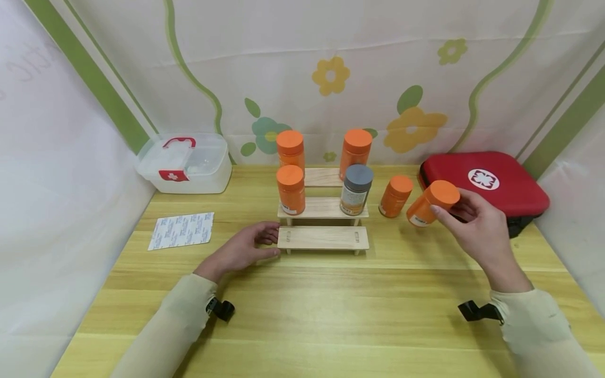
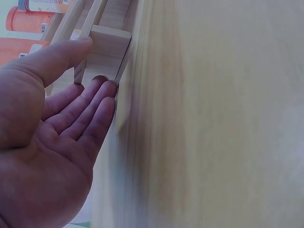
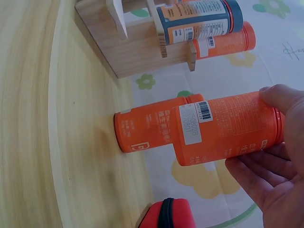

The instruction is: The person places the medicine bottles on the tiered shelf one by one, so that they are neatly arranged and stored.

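My right hand (image 1: pixel 477 226) grips an orange supplement bottle (image 1: pixel 431 203) near its lid, tilted and lifted off the table. In the right wrist view a white barcode label (image 3: pixel 192 124) shows near its base. Another orange bottle (image 1: pixel 396 197) stands upright on the table just left of it. At the left end of the wooden tiered rack (image 1: pixel 323 238) my left hand (image 1: pixel 246 244) rests with relaxed fingers, thumb in front. On the middle step stand an orange bottle (image 1: pixel 291 190) and a grey-lidded bottle (image 1: pixel 356 190); the top step holds two orange bottles (image 1: pixel 356 153).
Behind my right hand lies a red first-aid case (image 1: pixel 510 184). A clear plastic medicine box (image 1: pixel 189 165) with a red handle stands at the back left. In front of it lies a white printed sheet (image 1: pixel 181 231). A patterned cloth (image 1: pixel 283 63) hangs behind the table.
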